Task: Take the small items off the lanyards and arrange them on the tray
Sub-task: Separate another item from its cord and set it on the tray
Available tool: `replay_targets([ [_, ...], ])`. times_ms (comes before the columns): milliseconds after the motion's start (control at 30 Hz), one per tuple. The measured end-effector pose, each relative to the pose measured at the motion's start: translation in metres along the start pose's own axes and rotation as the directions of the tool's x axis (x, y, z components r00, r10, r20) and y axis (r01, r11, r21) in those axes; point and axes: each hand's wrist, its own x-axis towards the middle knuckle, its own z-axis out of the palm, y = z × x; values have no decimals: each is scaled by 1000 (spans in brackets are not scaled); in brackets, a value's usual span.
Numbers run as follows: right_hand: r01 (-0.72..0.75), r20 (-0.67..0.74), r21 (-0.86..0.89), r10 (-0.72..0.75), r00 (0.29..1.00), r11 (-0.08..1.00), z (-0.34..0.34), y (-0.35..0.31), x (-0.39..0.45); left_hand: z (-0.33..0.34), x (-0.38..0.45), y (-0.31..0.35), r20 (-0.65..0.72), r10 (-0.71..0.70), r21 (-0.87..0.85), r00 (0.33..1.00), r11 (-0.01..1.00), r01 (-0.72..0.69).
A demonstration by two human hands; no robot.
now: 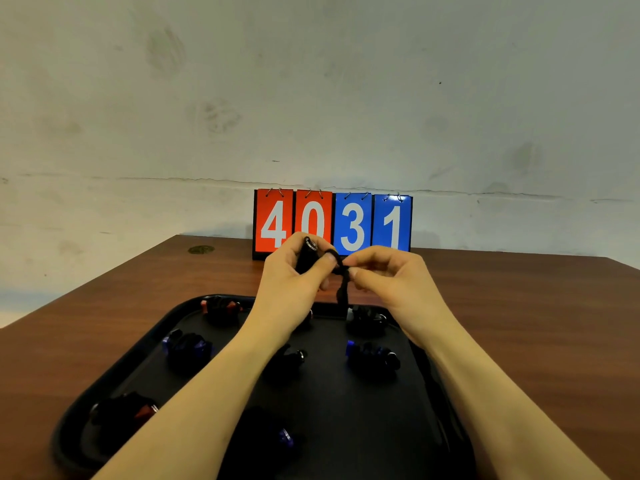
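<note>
Nearest the camera, the black tray [408, 441] lies on the brown bench [540, 327] with dark bundles spread over it — one with red parts at the near left [123, 415], one with blue at the near middle [277, 436], others in rows behind; what each one is cannot be told.

Above the tray's far edge both hands are raised. The left hand [294, 275] is wrapped round a small black cylinder with a metal ring at its top [307, 255]. The right hand [384, 271] pinches the black lanyard cord [343, 289], which hangs down toward the tray.

The step looks like freeing this item from its cord. Next, I judge, the loop must slip off the ring, then the item goes to a bare spot on the tray.

Behind stands a flip scoreboard [332, 223] reading 4031.
</note>
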Motion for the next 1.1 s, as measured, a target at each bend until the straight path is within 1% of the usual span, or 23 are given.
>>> replay_targets([
  [67,-10,-23,-25,9,1000,1000,1,-1,1,2,0,0,-12,10,21,1000,1000,-10],
  [133,-44,-68,-4,44,997,999,2,-2,2,4,-1,0,-11,29,36,1000,999,-28],
  [200,-101,-131,80,111,985,992,3,0,4,6,-2,1,18,51,37,999,998,-52],
  [267,-152,-166,207,187,968,967,2,1,5,6,-3,1,71,75,21,995,997,-76],
  [333,-181,-157,322,241,958,929,3,2,7,6,-4,2,107,76,-14,991,997,-74],
  [467,-195,-136,532,311,941,824,1,3,10,8,-5,4,128,64,-71,990,996,-55],
  [533,-174,-128,609,312,941,774,1,2,10,8,-3,4,109,71,-81,991,995,-63],
  [633,-128,-88,702,264,961,700,3,1,8,8,-1,2,68,80,-87,994,993,-74],
  [767,-108,-12,692,160,987,714,2,0,4,8,1,0,35,57,-97,998,994,-53],
  [833,-106,30,654,115,993,749,0,-2,2,8,1,0,19,48,-95,999,994,-46],
  [867,-100,29,611,104,994,785,0,-3,1,8,1,1,15,49,-90,999,995,-48],
  [967,-85,-70,464,132,989,882,3,-2,1,9,-1,2,19,76,-77,997,994,-74],
  [1033,-95,-141,408,166,976,908,5,-3,1,9,-2,4,40,100,-77,994,992,-96],
  [1100,-125,-176,401,210,962,908,5,-3,3,10,-2,3,68,118,-70,991,991,-113],
])
